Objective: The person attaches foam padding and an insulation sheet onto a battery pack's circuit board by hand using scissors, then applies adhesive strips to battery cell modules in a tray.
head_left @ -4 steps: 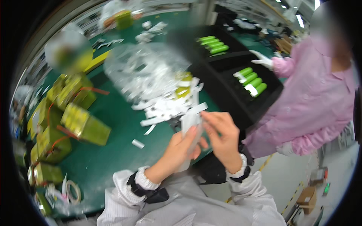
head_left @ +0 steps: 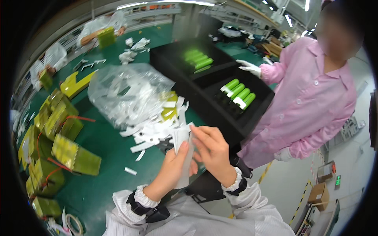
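Observation:
My left hand (head_left: 168, 170) is closed around a long white sheet or stack of strips (head_left: 181, 138), its thumb lying across the front. The lower end hangs below that hand. My right hand (head_left: 214, 151) is at the upper right edge of the sheet, thumb and index finger pinched near a small white piece at its top. Whether the fingertips grip that piece or the sheet edge is hard to see. Just beyond my hands, loose white strips (head_left: 151, 131) lie in a heap, spilling from a clear plastic bag (head_left: 126, 92).
Yellow-green wrapped battery packs (head_left: 76, 155) with red wires crowd the left of the green table (head_left: 106, 185). A tape roll (head_left: 74, 224) lies near left. Black trays (head_left: 212, 100) hold green cylindrical cells (head_left: 238, 93). A person in pink (head_left: 297, 98) stands right; others work at the far side.
The whole view has swung, so the table, trays and my hands sit further left and mostly lower. Both hands stay at the white sheet, the right one still pinching near its top.

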A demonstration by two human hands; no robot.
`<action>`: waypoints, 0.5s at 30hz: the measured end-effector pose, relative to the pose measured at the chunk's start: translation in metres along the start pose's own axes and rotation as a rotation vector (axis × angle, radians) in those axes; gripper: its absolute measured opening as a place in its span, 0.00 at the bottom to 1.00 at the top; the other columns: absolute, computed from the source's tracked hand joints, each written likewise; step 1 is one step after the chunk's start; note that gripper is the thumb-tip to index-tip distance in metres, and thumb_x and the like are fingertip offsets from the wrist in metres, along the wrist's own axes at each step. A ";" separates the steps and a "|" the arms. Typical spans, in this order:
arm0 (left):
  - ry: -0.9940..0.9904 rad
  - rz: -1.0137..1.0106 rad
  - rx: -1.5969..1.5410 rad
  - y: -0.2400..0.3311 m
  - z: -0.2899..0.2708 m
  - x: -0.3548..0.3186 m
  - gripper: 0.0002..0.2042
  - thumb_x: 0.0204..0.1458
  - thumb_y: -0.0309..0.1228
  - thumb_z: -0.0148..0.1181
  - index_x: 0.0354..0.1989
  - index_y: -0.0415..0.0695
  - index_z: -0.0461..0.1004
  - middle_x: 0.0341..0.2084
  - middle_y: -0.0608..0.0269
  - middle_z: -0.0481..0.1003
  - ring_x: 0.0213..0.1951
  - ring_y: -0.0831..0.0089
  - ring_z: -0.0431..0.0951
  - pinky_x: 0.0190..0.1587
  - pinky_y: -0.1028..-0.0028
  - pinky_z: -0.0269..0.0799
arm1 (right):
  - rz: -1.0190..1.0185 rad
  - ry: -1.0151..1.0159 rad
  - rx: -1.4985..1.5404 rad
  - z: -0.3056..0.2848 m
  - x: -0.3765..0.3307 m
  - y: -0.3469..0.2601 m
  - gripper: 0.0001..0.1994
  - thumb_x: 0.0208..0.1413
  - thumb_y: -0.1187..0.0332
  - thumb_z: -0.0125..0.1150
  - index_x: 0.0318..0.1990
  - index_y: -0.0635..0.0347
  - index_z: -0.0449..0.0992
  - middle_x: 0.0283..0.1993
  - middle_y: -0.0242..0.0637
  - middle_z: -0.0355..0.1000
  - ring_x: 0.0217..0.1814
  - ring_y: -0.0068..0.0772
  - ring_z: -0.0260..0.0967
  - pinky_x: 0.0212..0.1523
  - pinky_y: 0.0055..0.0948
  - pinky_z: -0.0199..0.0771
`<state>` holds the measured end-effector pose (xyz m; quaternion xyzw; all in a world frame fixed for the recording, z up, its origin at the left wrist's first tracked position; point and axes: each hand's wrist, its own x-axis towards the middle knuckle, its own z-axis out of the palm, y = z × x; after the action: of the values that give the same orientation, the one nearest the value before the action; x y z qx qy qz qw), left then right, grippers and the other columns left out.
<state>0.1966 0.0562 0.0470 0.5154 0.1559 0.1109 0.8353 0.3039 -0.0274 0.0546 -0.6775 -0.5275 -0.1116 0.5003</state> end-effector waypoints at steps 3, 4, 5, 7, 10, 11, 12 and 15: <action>-0.033 -0.008 -0.028 0.003 -0.006 0.010 0.23 0.58 0.48 0.35 0.33 0.37 0.66 0.23 0.61 0.70 0.17 0.77 0.69 0.18 0.80 0.63 | -0.053 0.009 -0.088 0.003 0.009 -0.001 0.18 0.39 0.82 0.58 0.43 0.62 0.74 0.36 0.39 0.68 0.34 0.34 0.65 0.33 0.25 0.67; -0.036 -0.010 -0.045 0.005 -0.008 0.013 0.23 0.58 0.48 0.35 0.32 0.37 0.66 0.22 0.61 0.70 0.17 0.77 0.69 0.18 0.80 0.63 | -0.057 0.013 -0.099 0.005 0.011 -0.001 0.18 0.39 0.82 0.58 0.43 0.62 0.74 0.36 0.39 0.68 0.34 0.34 0.65 0.33 0.25 0.67; -0.038 -0.013 -0.063 0.007 -0.009 0.014 0.23 0.58 0.48 0.36 0.31 0.38 0.66 0.21 0.61 0.69 0.17 0.77 0.69 0.18 0.80 0.63 | -0.061 0.025 -0.129 0.005 0.013 -0.001 0.18 0.39 0.82 0.58 0.42 0.61 0.74 0.37 0.39 0.68 0.34 0.34 0.64 0.33 0.25 0.67; -0.057 -0.010 -0.071 0.005 -0.013 0.018 0.23 0.58 0.48 0.36 0.29 0.38 0.66 0.20 0.62 0.69 0.16 0.77 0.69 0.18 0.80 0.63 | -0.064 0.033 -0.162 0.009 0.014 0.000 0.18 0.39 0.82 0.58 0.42 0.61 0.74 0.37 0.39 0.69 0.34 0.33 0.64 0.33 0.25 0.67; -0.057 -0.017 -0.110 0.009 -0.017 0.018 0.24 0.58 0.48 0.36 0.26 0.38 0.67 0.18 0.62 0.69 0.16 0.77 0.69 0.17 0.80 0.63 | -0.039 0.051 -0.140 0.019 0.014 0.001 0.18 0.39 0.83 0.57 0.42 0.61 0.74 0.41 0.39 0.69 0.37 0.35 0.65 0.33 0.25 0.68; -0.055 -0.023 -0.136 0.011 -0.017 0.017 0.24 0.58 0.48 0.36 0.24 0.38 0.67 0.17 0.63 0.68 0.15 0.77 0.69 0.17 0.80 0.63 | -0.044 0.073 -0.126 0.021 0.014 0.001 0.17 0.40 0.83 0.57 0.41 0.62 0.75 0.41 0.40 0.70 0.38 0.35 0.66 0.35 0.24 0.68; -0.049 -0.028 -0.137 0.011 -0.017 0.019 0.24 0.58 0.48 0.36 0.24 0.38 0.67 0.17 0.63 0.68 0.15 0.77 0.69 0.17 0.80 0.63 | -0.048 0.095 -0.110 0.022 0.013 0.001 0.16 0.40 0.84 0.57 0.40 0.63 0.75 0.42 0.42 0.70 0.38 0.35 0.68 0.37 0.24 0.69; -0.050 -0.051 -0.163 0.011 -0.015 0.023 0.25 0.58 0.48 0.36 0.23 0.38 0.67 0.15 0.63 0.68 0.15 0.78 0.68 0.17 0.81 0.62 | -0.037 0.172 -0.144 0.021 0.011 0.002 0.14 0.40 0.86 0.55 0.37 0.65 0.75 0.42 0.43 0.71 0.40 0.37 0.69 0.39 0.24 0.69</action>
<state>0.2123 0.0816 0.0469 0.4440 0.1386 0.0888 0.8808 0.3021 -0.0041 0.0508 -0.6898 -0.4854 -0.2162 0.4917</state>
